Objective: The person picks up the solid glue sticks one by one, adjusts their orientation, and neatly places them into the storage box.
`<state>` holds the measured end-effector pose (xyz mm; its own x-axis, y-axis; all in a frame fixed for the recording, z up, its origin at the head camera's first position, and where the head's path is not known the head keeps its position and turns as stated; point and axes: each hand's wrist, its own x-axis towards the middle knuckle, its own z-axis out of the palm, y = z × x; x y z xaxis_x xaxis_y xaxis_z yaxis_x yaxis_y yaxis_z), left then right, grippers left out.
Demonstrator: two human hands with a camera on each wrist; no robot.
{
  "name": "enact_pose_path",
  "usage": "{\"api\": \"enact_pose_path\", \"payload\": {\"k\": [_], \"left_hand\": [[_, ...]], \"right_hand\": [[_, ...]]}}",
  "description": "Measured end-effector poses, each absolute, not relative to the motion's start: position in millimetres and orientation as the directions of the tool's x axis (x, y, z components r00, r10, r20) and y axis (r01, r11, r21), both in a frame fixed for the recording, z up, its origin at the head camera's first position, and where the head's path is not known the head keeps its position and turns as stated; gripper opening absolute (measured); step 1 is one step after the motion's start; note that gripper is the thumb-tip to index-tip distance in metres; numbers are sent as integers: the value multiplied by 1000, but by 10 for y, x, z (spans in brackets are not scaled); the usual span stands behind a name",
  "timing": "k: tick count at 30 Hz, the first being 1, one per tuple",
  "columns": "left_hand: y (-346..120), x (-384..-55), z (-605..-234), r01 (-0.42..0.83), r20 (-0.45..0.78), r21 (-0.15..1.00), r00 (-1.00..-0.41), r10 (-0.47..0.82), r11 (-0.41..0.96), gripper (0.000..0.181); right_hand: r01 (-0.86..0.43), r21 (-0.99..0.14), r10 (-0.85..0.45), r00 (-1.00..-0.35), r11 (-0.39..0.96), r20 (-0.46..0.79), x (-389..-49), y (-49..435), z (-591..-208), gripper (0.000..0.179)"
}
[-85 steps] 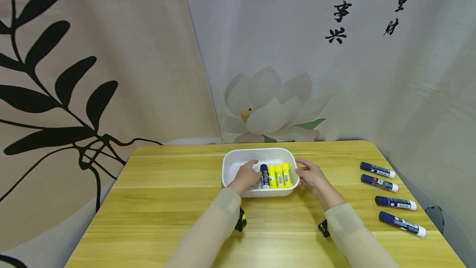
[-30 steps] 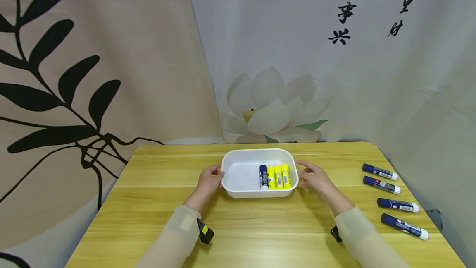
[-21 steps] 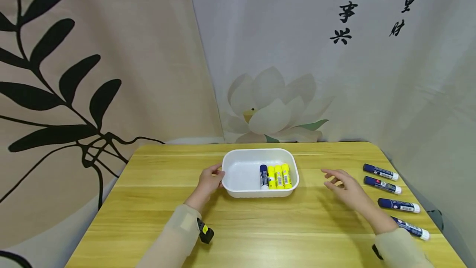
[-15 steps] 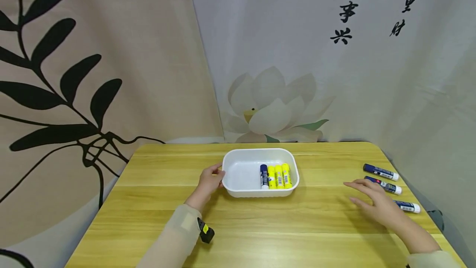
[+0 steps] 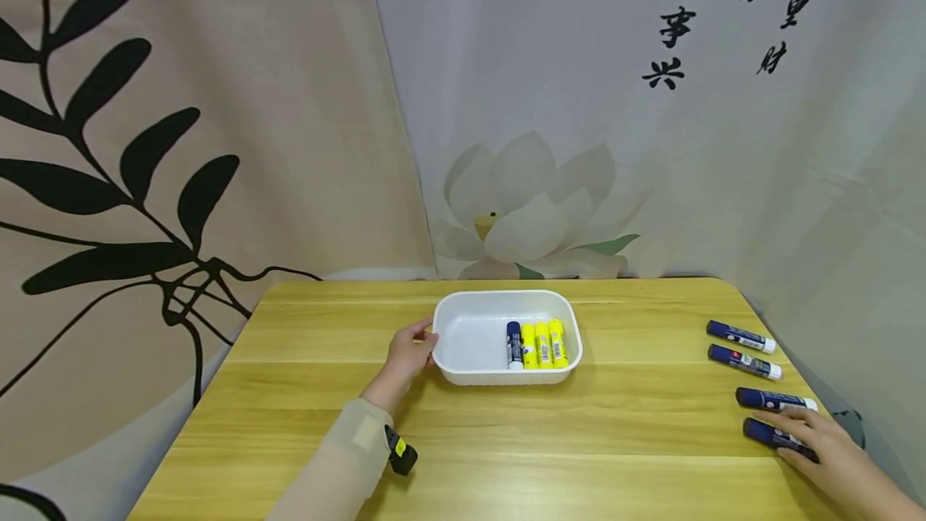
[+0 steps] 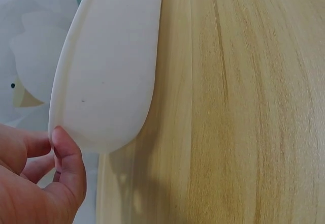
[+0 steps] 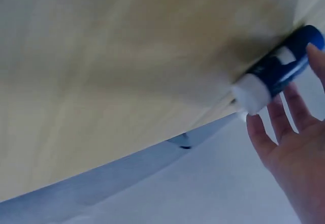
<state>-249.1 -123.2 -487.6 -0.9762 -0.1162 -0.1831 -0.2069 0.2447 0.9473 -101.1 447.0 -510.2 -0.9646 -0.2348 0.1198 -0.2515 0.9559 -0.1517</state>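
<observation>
My left hand (image 5: 408,352) pinches the left rim of a white plastic tray (image 5: 470,376); the left wrist view shows thumb and fingers on its edge. Inside the tray lie a blue glue stick (image 5: 514,344) and three yellow glue sticks (image 5: 542,344), side by side toward its right. At the table's right, my right hand (image 5: 832,449) is over the nearest loose blue glue stick (image 5: 767,434), fingers on the far side and thumb on the near side. That stick lies on the table, its white end hidden by the hand in the head view. The right wrist view is blurred.
Further back on the right lie three more blue glue sticks (image 5: 741,336), one behind another, white ends to the right. The wooden table (image 5: 347,320) has its right edge close to them. A printed curtain (image 5: 325,103) hangs behind the table.
My left hand has gone from inside the tray to its left rim. My right hand has left the tray's right side and moved right and nearer, to the closest loose glue stick.
</observation>
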Motion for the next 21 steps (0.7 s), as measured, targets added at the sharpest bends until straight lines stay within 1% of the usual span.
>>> {"api": "enact_pose_path", "payload": {"k": [2,6,8,11,13,16,18,21], "left_hand": [[-1232,-2489,-4877,-214,-190,946,-975,-120,242,40],[-1238,-2491,-4891,-215,-191,946,-974,-118,244,39],[-1240,-2495,-4898,-213,-189,947,-975,-119,242,39],[-1241,-2501,-4908,-209,-186,948,-976,-116,239,39],[-1241,-2504,-4914,-209,-187,948,-976,-112,240,39],[-1242,-2510,-4925,-209,-188,946,-977,-104,247,39],[-1246,-2513,-4930,-209,-189,946,-977,-102,249,39],[-1254,-2515,-4935,-209,-189,946,-977,-102,249,39]], "right_hand": [[-240,-123,-229,-969,963,97,-994,4513,-5136,52],[-299,-62,-283,-942,952,181,-986,4554,-5201,58],[-302,-50,-288,-940,952,183,-989,4553,-5208,60],[-278,-63,-269,-955,958,126,-994,4539,-5186,59],[-270,-55,-262,-958,961,120,-999,4509,-5168,59],[-291,-58,-277,-945,955,175,-1018,4425,-5132,69],[-283,-83,-262,-944,956,200,-1044,4318,-5078,74],[-279,-165,-244,-948,946,203,-1117,4128,-4975,79]]}}
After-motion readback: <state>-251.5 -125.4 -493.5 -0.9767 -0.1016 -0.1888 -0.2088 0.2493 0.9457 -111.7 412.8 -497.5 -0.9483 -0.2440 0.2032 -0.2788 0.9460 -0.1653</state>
